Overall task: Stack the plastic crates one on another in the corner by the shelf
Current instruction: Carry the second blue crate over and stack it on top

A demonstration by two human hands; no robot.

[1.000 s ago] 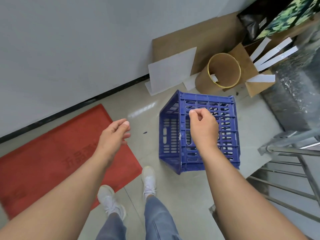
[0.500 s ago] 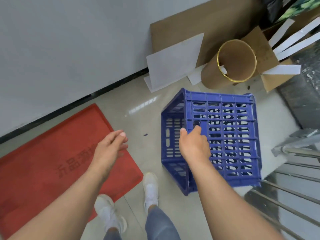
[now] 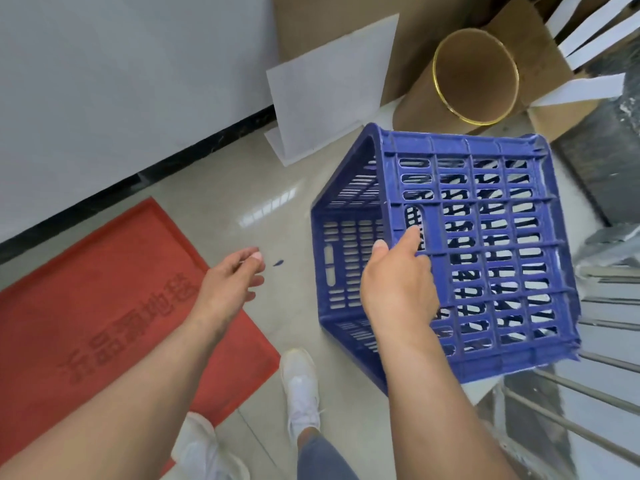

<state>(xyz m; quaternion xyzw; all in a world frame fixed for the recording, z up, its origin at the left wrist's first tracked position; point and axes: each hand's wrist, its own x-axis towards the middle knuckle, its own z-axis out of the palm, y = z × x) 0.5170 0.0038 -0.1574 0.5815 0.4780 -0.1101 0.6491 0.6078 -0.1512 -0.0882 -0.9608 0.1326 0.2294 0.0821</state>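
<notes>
Nearest are 2 white shoes (image 3: 300,382) on the pale tiled floor (image 3: 221,202), with a red mat (image 3: 104,306) spread to their left. Above the mat's right edge the left hand (image 3: 230,285) hangs empty, its fingers (image 3: 254,282) loosely spread and touching nothing. To the right, the right hand (image 3: 398,289) grips 1 blue plastic crate (image 3: 485,258), its fingers hooked through a slot in the grid face that points up, thumb along the edge. The crate is tipped on its side with its open mouth facing left; it seems lifted clear of the floor, though its underside is hidden. Just right of it run the metal bars of a shelf (image 3: 595,396). Beyond the crate a cardboard tube (image 3: 474,71) with a gold rim lies beside flat cardboard (image 3: 346,26) and a white board (image 3: 332,91) leaning on the wall (image 3: 121,81).
</notes>
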